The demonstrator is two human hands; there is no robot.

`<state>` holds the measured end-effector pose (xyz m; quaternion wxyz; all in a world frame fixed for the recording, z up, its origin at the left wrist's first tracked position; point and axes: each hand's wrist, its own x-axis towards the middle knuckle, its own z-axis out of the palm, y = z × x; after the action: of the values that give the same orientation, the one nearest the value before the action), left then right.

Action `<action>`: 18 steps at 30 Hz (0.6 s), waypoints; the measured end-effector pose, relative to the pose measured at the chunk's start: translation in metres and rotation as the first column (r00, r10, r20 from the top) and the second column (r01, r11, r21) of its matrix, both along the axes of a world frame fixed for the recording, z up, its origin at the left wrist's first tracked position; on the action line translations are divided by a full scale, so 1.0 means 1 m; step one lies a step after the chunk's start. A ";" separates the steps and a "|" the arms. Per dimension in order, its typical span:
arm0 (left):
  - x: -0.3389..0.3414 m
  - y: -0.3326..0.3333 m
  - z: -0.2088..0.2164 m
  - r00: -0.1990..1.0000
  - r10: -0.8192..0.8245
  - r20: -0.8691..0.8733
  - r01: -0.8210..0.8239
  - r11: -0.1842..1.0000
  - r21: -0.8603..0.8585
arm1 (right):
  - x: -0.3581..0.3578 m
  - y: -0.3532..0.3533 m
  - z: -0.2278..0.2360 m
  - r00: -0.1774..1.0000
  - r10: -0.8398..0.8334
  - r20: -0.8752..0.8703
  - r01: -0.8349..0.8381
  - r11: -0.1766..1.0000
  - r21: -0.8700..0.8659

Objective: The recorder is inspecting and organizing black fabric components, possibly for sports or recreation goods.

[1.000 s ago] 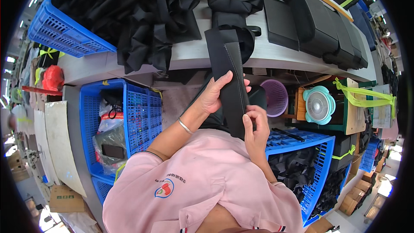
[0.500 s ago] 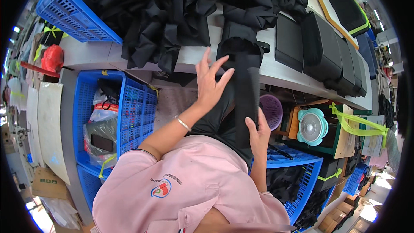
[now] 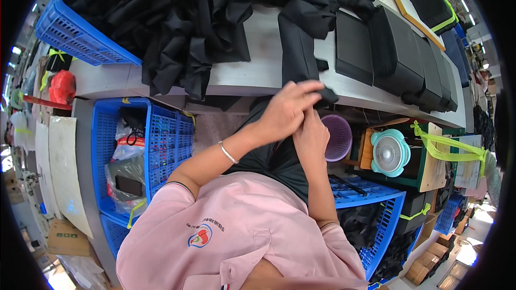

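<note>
A long black fabric strip (image 3: 299,48) hangs from the heap over the table's front edge and passes behind my left hand (image 3: 290,108). Its dark end (image 3: 329,94) shows just right of my fingertips. My left hand, slightly blurred, lies across the fingertips of my right hand, its fingers stretched to the right. Bent fingers pressed together, my right hand (image 3: 313,135) points upward beneath the left. What it pinches, if anything, is hidden. Both hands touch each other in front of the table edge, above my lap.
Black fabric pieces (image 3: 215,21) heap over the grey table (image 3: 258,78), beside a blue basket (image 3: 86,27). Stacked black panels (image 3: 400,48) lie at the right. Below are a purple bin (image 3: 339,138), a teal fan (image 3: 391,152) and a blue crate (image 3: 171,145) at my left.
The wide black piece that hung upright between my hands no longer shows there. My right hand has risen to meet the left, which has moved right and slightly down.
</note>
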<state>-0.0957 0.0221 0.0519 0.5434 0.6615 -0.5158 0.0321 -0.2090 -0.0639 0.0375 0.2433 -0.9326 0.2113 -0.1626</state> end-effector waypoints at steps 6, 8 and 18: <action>-0.020 0.038 0.007 0.985 -0.161 -0.068 0.163 0.986 0.020 | 0.016 -0.025 -0.061 0.871 0.212 0.443 -0.335 0.916 0.220; -0.028 0.056 0.004 0.977 -0.047 -0.208 0.041 0.999 -0.031 | 0.014 -0.029 -0.077 0.910 0.107 0.400 -0.354 0.702 0.618; -0.054 0.055 -0.013 0.941 0.270 -0.205 -0.272 0.962 0.017 | 0.010 -0.010 -0.032 0.833 -0.421 0.359 -0.368 0.064 0.928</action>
<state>-0.1497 0.0773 0.0392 0.5880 0.7228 -0.3607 0.0408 -0.1987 -0.0743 0.0058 0.8584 -0.4074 0.2010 -0.2382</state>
